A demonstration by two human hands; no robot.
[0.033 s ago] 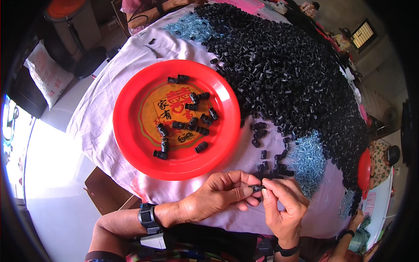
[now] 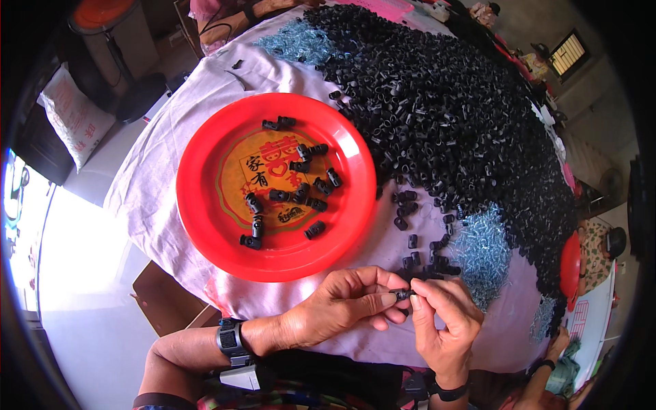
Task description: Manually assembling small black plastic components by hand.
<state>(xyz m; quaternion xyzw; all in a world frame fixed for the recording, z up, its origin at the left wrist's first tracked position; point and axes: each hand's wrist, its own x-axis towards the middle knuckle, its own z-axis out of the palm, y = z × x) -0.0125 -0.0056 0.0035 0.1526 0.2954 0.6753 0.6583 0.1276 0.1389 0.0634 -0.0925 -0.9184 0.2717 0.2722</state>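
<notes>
Just in front of me, above the table's near edge, my left hand [image 2: 345, 304] pinches a small black plastic cord lock [image 2: 402, 295] between thumb and fingers. My right hand [image 2: 447, 321] grips its other end with thumb and forefinger, so both hands meet on it. Beyond my left hand a round red tray [image 2: 195, 219] holds several black cord locks [image 2: 315, 230]. Loose black barrel pieces [image 2: 413, 241] lie scattered past my fingertips. A heap of small metal springs [image 2: 482, 249] is beyond my right hand. The fingers partly cover the cord lock.
A huge mound of black plastic parts [image 2: 437, 102] covers the table's far right. More springs [image 2: 297, 42] lie at the back. Another person's arm [image 2: 222, 31] rests there; another hand [image 2: 559, 344] is at lower right. A cardboard box [image 2: 164, 301] stands below the left edge.
</notes>
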